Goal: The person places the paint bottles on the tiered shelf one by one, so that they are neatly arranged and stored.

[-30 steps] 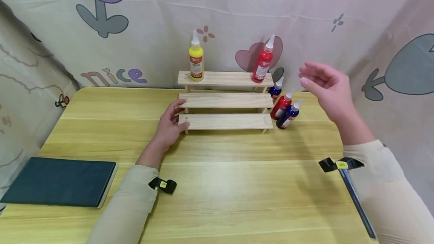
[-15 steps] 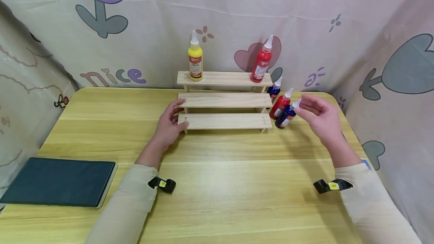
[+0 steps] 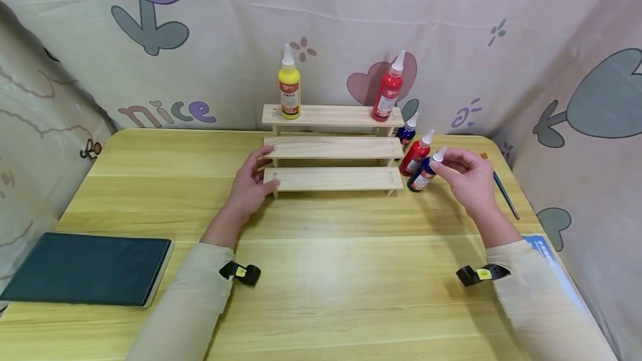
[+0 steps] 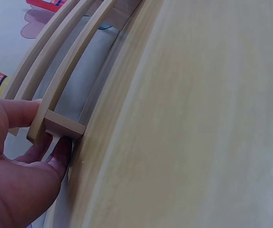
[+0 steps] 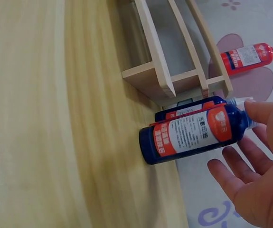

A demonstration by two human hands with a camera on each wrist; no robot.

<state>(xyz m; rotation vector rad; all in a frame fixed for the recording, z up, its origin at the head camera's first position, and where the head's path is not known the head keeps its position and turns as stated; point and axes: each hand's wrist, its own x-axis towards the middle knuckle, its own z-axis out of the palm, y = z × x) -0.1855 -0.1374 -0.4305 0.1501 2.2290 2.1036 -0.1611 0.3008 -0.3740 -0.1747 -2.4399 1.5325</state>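
left hand (image 3: 248, 187) grips wooden rack (image 3: 333, 179) at left end. right hand (image 3: 470, 180), half-curled, at neck of near blue bottle (image 3: 420, 178), right of rack; closure cannot be determined. label (image 5: 189, 133): chinese characters. backdrop (image 3: 236, 43): "nice".

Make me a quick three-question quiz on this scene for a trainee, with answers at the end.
1. Which colour bottle is the right hand at? a) yellow b) blue c) red
2. True or false: the left hand holds a bottle.
3. How many bottles stand on the top shelf of the wooden rack?

Key:
1. b, the front blue bottle.
2. False; it holds the wooden rack.
3. Two: a yellow bottle and a red bottle.
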